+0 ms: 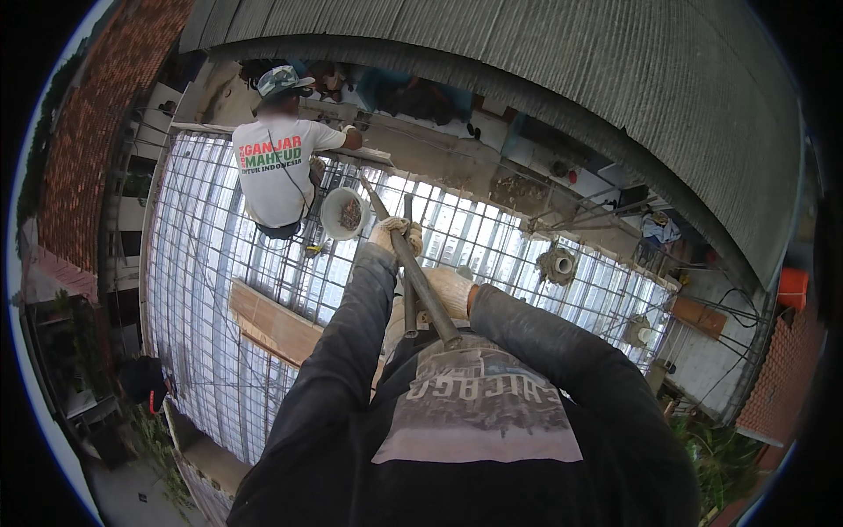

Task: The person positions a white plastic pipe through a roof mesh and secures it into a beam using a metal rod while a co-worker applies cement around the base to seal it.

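— Two gloved hands, where?
— Left hand (392, 235) and right hand (450, 290) both closed round a grey metal bar (413, 268), above the rebar mesh (263, 263).
— Handling?
— Likely heavy, rigid; grip mid-shaft.

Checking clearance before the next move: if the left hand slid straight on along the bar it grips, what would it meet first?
Most likely the white bucket. The gloved left hand grips the long metal bar, which points up-left past the bucket's rim, toward the crouching person beyond. Depth is unclear, so it might pass just beside the bucket.
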